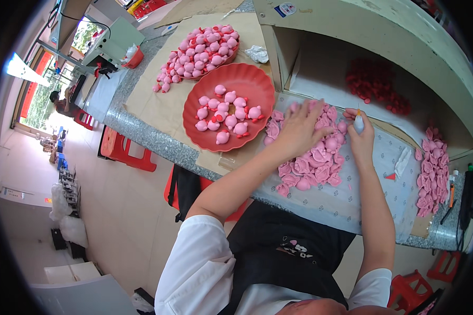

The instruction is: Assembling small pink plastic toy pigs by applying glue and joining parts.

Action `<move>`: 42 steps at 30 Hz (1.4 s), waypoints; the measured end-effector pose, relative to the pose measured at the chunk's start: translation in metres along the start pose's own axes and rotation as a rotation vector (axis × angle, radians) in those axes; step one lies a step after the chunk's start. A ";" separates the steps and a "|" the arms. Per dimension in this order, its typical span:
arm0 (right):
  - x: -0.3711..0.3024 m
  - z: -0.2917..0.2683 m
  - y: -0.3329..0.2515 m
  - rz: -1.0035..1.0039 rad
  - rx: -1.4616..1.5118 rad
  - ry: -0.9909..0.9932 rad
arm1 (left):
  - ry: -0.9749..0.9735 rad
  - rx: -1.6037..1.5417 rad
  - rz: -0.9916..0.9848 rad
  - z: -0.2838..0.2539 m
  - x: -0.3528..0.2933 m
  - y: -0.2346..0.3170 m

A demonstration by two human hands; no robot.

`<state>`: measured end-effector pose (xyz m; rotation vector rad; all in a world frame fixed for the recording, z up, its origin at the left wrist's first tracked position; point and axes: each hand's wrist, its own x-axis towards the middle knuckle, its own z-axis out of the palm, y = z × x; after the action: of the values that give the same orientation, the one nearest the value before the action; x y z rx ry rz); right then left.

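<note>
My left hand [300, 131] lies flat with fingers spread over a pile of pink moulded pieces [316, 167] on patterned paper. Many of these pieces have curled, petal-like edges, and a few are round. In my right hand [362, 144], just right of the pile, is a small white squeeze bottle [358, 125] with an orange collar and a thin needle tip pointing away from me. Left of the pile, a red scalloped bowl [255, 84] holds several round pink figures [222, 106] with red feet.
Behind the bowl, a heap of similar pink figures [205, 50] spills onto brown paper. Small dark red parts [376, 81] lie inside the pale shelf box [362, 23]. More curled pink pieces [432, 170] lie at the right, near pens [452, 191]. Red stools [123, 149] stand on the floor.
</note>
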<state>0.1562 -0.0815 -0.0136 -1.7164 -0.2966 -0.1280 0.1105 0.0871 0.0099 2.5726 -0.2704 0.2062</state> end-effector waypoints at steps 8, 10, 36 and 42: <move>0.001 -0.002 0.002 -0.042 -0.009 0.066 | -0.014 0.090 0.248 -0.045 -0.052 0.002; 0.000 0.005 -0.006 -0.006 -0.114 0.005 | 0.017 0.148 0.134 -0.035 -0.072 -0.008; 0.050 -0.060 -0.011 -0.257 -0.831 0.093 | -0.364 0.159 0.649 -0.042 -0.068 0.002; 0.053 -0.055 0.009 -0.261 -1.037 0.047 | -0.093 0.264 0.680 -0.018 -0.034 0.001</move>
<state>0.2135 -0.1305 0.0007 -2.6834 -0.4631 -0.5930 0.0753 0.1008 0.0188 2.6501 -1.2222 0.3866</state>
